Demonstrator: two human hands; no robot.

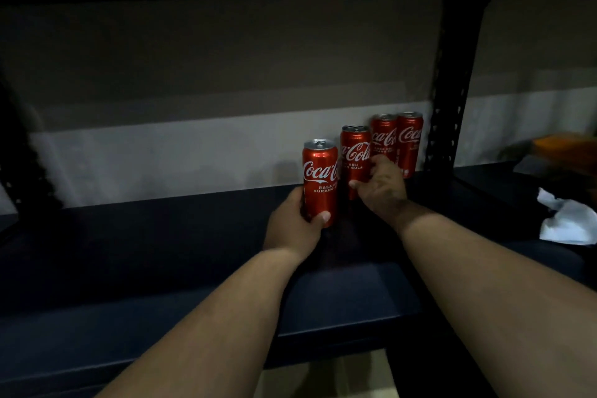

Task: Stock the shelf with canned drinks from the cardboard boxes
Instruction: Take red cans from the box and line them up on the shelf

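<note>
Canned drinks, red, four in view, all upright with the long axis vertical and the pull-tab tops up, logo script facing the camera.

Nearest, lower centre of the frame: two bare forearms reach up from the bottom edge toward the middle of the dark shelf board (161, 252).

Left hand (292, 224), just left of centre: wrist straight, thumb laid across the front of the first can (319, 179) near its base, the remaining fingers wrapped behind and out of sight. The hand grips the lower part of this can. Whether its base touches the board cannot be told, the hand covering it.

Right hand (381, 186), just right of centre: back of the hand toward the camera, thumb on the lower front of the second can (354, 158), fingers curled round its right side. The hand holds this can; its base is hidden in shadow.

The second can stands just beside and slightly behind the first, the two close enough to overlap in view.

Farther back, right of centre: the third can (383, 137) and the fourth can (410, 142) stand side by side at the rear of the board, apparently touching, against the pale wall band. The right hand's knuckles cover the lower part of the third.

Immediately right of the fourth can: a black perforated upright post (447, 100).

Far right edge: crumpled white paper (568, 220) on the neighbouring board, and a blurred orange item (562, 149) behind it.

Bottom centre, under the board: a pale tan surface (326, 375), too dim to identify.
</note>
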